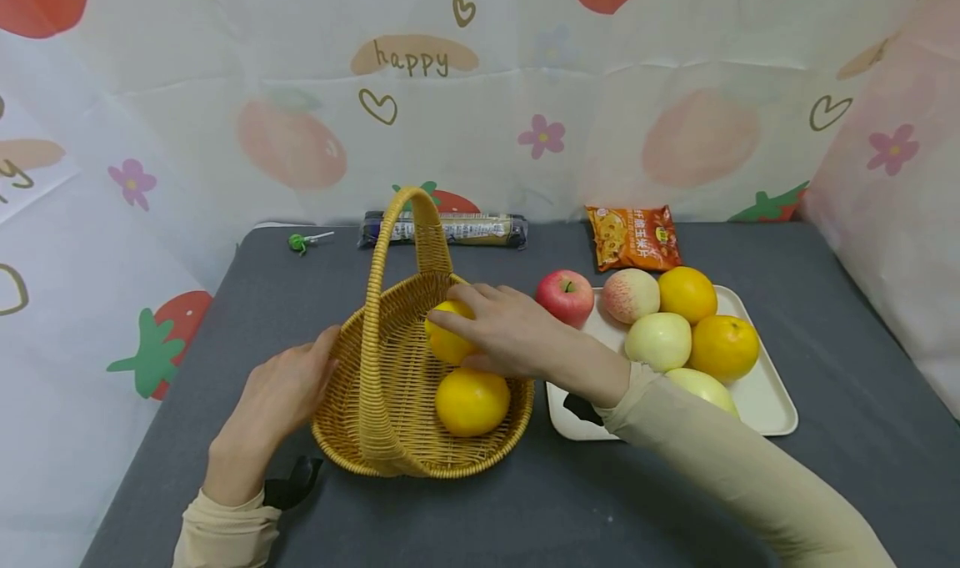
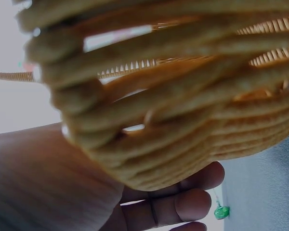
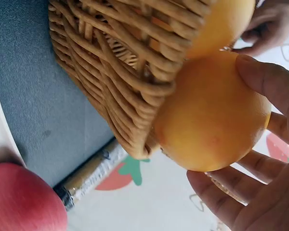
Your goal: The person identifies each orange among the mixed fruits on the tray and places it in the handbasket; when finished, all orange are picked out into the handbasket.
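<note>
A round woven basket (image 1: 408,459) with a tall arched handle stands on the dark cloth. Inside it lies an orange (image 1: 472,402) near the right wall. My right hand (image 1: 517,330) reaches over the rim and holds a second orange (image 3: 212,113), its thumb on one side and fingers around the other. In the right wrist view that fruit is beside the basket's woven edge. At the basket's left side my left hand (image 1: 288,389) touches the outer wall, with loosely bent fingers (image 2: 192,204) showing below the wickerwork in the left wrist view; its thumb is hidden there.
Right of the basket, a white tray (image 1: 776,401) bears a peach (image 1: 632,295), oranges (image 1: 724,348) and pale green fruits (image 1: 658,341). An apple (image 1: 565,298) is by its left edge. Behind are an orange snack packet (image 1: 634,238), a long wrapped packet (image 1: 465,229) and a green lollipop (image 1: 298,243).
</note>
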A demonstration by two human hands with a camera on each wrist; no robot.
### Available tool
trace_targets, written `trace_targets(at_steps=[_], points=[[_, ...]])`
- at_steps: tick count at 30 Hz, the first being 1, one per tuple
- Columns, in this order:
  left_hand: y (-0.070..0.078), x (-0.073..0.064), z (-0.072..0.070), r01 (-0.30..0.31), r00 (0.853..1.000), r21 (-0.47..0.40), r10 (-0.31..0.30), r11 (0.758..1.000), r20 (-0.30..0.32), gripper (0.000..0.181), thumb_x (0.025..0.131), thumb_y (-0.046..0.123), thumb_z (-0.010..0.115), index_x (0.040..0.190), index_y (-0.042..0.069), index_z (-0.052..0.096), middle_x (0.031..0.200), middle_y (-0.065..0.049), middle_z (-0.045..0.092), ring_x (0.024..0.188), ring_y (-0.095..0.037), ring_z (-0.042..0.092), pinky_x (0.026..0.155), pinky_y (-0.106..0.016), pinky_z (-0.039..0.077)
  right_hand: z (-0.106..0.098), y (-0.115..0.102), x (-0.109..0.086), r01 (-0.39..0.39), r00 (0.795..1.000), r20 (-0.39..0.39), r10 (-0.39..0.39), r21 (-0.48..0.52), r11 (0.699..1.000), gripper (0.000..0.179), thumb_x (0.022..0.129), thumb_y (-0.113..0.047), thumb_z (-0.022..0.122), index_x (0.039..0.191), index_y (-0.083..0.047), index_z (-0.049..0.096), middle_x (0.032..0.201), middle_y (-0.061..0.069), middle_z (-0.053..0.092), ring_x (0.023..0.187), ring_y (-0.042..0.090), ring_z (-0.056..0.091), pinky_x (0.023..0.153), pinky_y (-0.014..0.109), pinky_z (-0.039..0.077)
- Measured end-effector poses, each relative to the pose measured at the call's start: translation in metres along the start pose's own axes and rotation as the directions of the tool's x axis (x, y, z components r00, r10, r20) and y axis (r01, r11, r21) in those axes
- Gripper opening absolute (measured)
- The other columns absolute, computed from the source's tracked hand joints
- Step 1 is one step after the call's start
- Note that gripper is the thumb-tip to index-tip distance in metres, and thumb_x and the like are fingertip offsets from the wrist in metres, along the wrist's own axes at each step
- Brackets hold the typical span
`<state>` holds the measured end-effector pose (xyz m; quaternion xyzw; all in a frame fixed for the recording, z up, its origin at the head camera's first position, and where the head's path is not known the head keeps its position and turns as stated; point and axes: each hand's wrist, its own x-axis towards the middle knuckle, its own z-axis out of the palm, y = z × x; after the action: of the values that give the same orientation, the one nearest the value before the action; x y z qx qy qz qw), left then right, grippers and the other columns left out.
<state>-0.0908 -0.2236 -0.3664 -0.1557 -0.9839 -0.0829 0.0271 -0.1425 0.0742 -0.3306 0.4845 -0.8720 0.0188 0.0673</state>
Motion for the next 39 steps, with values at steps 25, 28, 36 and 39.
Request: trace_targets(at_steps=[25, 28, 36, 39], points=[[0.0, 0.0, 0.0, 0.004, 1.0, -0.011, -0.004, 1.0, 0.022, 0.037, 0.098, 0.013, 0.056, 0.132, 0.002, 0.047, 0.085, -0.012, 0.067, 0.069, -0.024, 0.063, 0.054, -0.042, 0.049, 0.013, -0.001, 0.005, 0.009, 0.993, 0.119, -0.003, -0.051, 0.999, 0.055, 0.093, -0.035, 0.065, 0.143, -0.017, 0.049, 0.125, 0.013, 0.059, 0.103, 0.028, 0.061, 0.083, 0.038, 0.053], [0.0, 0.0, 0.001, 0.002, 1.0, -0.012, -0.002, 1.0, 0.02, 0.037, 0.098, 0.013, 0.056, 0.132, 0.002, 0.047, 0.085, -0.012, 0.068, 0.069, -0.025, 0.064, 0.054, -0.042, 0.049, 0.014, -0.002, 0.004, 0.016, 0.993, 0.119, -0.009, -0.059, 0.998, 0.052, 0.094, -0.035, 0.064, 0.141, -0.02, 0.051, 0.122, 0.012, 0.06, 0.098, 0.027, 0.063, 0.081, 0.038, 0.052], [0.0, 0.001, 0.001, 0.005, 1.0, -0.014, -0.005, 1.0, 0.018, 0.036, 0.098, 0.013, 0.055, 0.132, 0.002, 0.048, 0.083, -0.01, 0.066, 0.067, -0.022, 0.062, 0.054, -0.042, 0.048, 0.02, -0.005, 0.002, 0.015, 0.989, 0.147, -0.012, -0.023, 1.0, 0.045, 0.098, -0.034, 0.058, 0.141, -0.024, 0.052, 0.121, 0.013, 0.061, 0.1, 0.027, 0.063, 0.087, 0.04, 0.053], [0.0, 0.0, 0.001, 0.003, 1.0, -0.013, -0.003, 1.0, 0.016, 0.036, 0.098, 0.013, 0.055, 0.132, 0.002, 0.048, 0.081, -0.009, 0.066, 0.065, -0.021, 0.061, 0.054, -0.041, 0.048, 0.021, -0.006, 0.003, 0.01, 0.986, 0.166, -0.007, -0.018, 1.0, 0.045, 0.098, -0.033, 0.057, 0.141, -0.024, 0.051, 0.122, 0.014, 0.061, 0.102, 0.028, 0.062, 0.087, 0.04, 0.052]])
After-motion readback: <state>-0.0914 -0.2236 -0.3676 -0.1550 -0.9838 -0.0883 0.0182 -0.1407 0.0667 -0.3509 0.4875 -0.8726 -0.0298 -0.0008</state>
